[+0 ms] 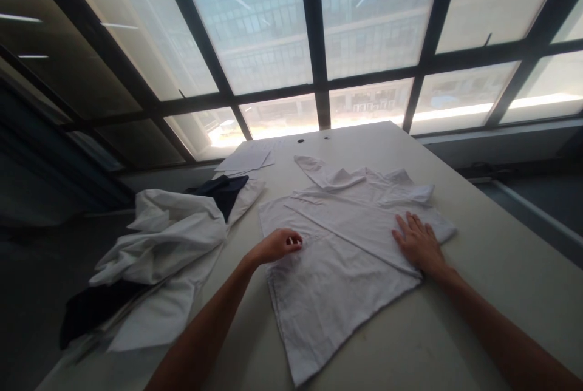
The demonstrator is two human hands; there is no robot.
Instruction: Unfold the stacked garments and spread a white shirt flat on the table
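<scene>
A white garment (341, 282) lies spread on the white table, partly folded over, with a long diagonal edge across its middle and a sleeve-like piece bunched at its far side. My left hand (277, 245) is at the garment's left part, its fingers curled with the thumb and fingertips close together; whether cloth is between them is too small to tell. Flat on the garment's right part rests my right hand (419, 244), palm down with its fingers spread.
On the left, a heap of white cloth (168, 239) and dark cloth (223, 190) hangs over the table (492, 275) edge. Paper sheets (246, 159) lie at the far left corner. Large windows (264, 14) stand behind the table.
</scene>
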